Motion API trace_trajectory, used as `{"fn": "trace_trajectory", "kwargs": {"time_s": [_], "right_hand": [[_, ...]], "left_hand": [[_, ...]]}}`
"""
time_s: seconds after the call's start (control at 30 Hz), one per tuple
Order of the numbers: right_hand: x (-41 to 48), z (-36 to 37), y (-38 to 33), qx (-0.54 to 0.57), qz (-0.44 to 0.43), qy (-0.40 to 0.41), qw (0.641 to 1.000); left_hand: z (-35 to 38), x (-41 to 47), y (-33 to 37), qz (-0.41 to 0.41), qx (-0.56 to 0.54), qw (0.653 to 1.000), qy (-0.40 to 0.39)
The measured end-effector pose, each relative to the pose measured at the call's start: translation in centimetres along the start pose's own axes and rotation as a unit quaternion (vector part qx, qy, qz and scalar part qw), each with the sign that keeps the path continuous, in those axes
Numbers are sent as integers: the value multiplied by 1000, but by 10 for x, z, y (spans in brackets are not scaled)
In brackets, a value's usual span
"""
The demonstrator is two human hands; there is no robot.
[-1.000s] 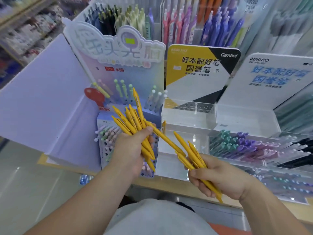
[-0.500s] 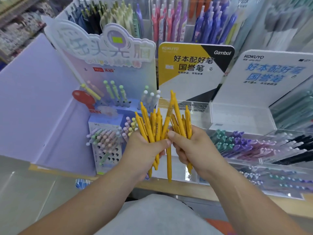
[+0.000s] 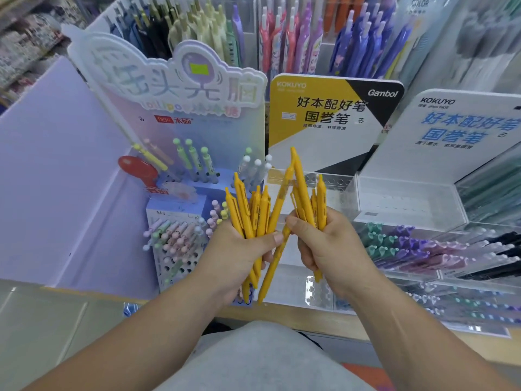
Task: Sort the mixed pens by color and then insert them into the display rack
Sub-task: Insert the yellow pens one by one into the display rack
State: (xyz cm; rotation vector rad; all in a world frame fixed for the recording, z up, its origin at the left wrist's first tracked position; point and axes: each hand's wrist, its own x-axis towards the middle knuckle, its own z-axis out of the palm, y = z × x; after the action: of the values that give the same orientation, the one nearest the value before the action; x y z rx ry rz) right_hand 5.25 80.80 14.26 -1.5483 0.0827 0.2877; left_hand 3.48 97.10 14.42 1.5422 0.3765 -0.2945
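Apart a second ago, the left hand (image 3: 239, 256) and right hand (image 3: 334, 249) now meet, fingers curled round yellow pens (image 3: 246, 213), apparently merging bundles; none racked yet.

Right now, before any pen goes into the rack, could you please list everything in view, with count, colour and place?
left pen bundle: several, yellow, in the left hand
right pen bundle: several, yellow, in the right hand
middle pen: one, yellow, between both hands, reaching lowest
pastel pen stand: one, lilac-blue, left of the hands
yellow-black sign: one, behind the hands
white sign: one, blue letters, at right
clear rack: one, transparent, below the yellow-black sign
lying pens: many, green, purple, black, in clear trays at right
standing pens: many, mixed colours, back row
lilac panel: one, far left
left hand: one, grips its bundle
right hand: one, grips its bundle
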Motion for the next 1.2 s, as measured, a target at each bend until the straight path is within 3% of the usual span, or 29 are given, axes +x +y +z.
{"fn": "trace_trajectory", "kwargs": {"time_s": [0.17,0.3,0.63,1.2], "right_hand": [[9,-6,-4,-13,-30,116,993],[11,-2,-1,-68,-72,162,982],[21,22,24,-202,-124,163,958],[24,39,52,-254,-111,86,957]], "left_hand": [[-22,2,-4,-50,-79,995,15],[-41,-1,-10,-73,-135,988,17],[-62,-9,-12,-57,-183,982,5],[-71,-13,-14,-53,-171,984,7]]}}
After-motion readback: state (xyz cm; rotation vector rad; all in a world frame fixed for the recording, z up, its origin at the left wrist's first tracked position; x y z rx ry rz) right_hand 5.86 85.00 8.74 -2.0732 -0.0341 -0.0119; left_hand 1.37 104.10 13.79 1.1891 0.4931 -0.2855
